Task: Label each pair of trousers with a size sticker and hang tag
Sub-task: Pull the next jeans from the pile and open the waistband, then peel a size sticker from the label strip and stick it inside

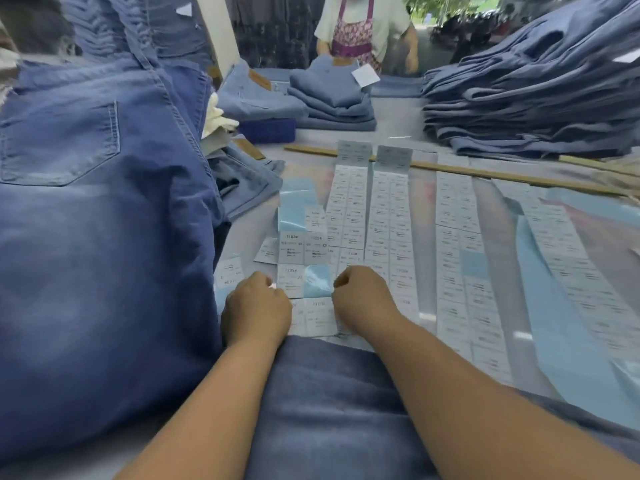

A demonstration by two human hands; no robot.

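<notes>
Both hands curled at the sticker sheet [313,271], left hand [256,308] and right hand [362,297] flanking it. Grip unclear. Sheet runs away from them; trousers [329,410] under forearms.

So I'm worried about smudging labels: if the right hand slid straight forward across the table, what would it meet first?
Probably the strip of white size stickers lying directly ahead of the right hand; depth is unclear, but nothing else lies between them.

Lighting: bright, even daylight; glare on table [426,202]. Soft overall blur; wide-angle bending at edges.
</notes>
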